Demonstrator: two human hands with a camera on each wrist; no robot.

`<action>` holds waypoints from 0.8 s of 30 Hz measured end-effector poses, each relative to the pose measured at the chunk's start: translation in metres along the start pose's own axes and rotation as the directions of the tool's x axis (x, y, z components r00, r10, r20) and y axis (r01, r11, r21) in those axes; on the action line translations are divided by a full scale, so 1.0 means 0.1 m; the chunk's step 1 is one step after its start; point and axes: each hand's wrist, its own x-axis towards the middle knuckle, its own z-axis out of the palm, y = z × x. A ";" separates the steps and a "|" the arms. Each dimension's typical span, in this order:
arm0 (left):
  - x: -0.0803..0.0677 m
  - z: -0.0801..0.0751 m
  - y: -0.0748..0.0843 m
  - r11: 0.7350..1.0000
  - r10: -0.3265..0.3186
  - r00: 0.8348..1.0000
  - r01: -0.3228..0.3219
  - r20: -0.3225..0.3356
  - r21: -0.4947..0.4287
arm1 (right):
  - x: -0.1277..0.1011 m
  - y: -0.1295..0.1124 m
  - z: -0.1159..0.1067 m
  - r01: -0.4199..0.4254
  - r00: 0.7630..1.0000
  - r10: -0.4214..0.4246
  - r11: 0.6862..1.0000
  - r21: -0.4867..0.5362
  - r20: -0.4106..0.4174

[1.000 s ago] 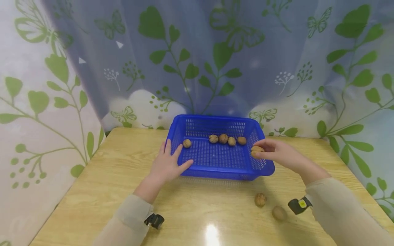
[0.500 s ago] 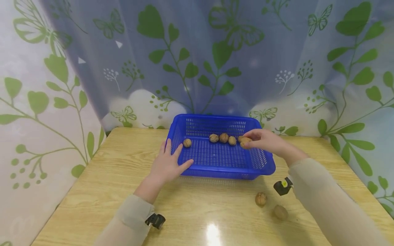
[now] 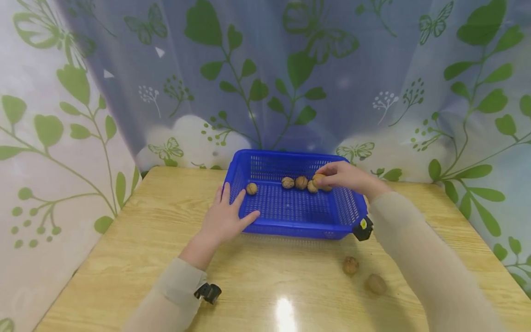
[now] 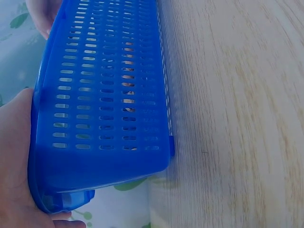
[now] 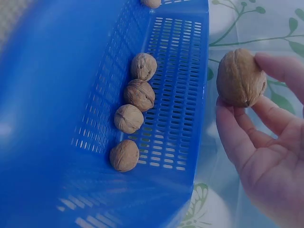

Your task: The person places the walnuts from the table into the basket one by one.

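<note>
Walnut (image 5: 240,78) pinched in right hand (image 5: 266,156) grip, above blue basket (image 5: 61,71)

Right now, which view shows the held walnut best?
The right wrist view: the walnut fills the frame, pinched by the right hand's fingers above the basket. The head view shows it small, half hidden by the hand. The left wrist view shows only the basket wall.

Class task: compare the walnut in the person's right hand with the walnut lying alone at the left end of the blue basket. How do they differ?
The held walnut is pinched in the right hand, above the blue basket; the lone walnut rests untouched on the mesh floor. The held walnut is over the row of walnuts; the lone one lies apart, near the left hand. Both are whole and brown-shelled.
</note>
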 end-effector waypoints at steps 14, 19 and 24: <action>-0.01 -0.03 -0.03 1.000 -0.003 1.000 0.003 0.001 0.015 | 0.54 0.04 0.05 -0.061 0.998 0.060 0.996 0.065 0.017; -0.04 -0.07 -0.01 1.000 0.002 1.000 -0.002 0.008 0.015 | 0.71 0.08 0.14 -0.081 0.997 0.079 0.989 0.120 0.024; -0.03 -0.07 0.01 1.000 0.007 1.000 -0.007 0.012 0.015 | 0.80 0.12 0.21 -0.096 0.995 0.095 0.987 0.131 0.019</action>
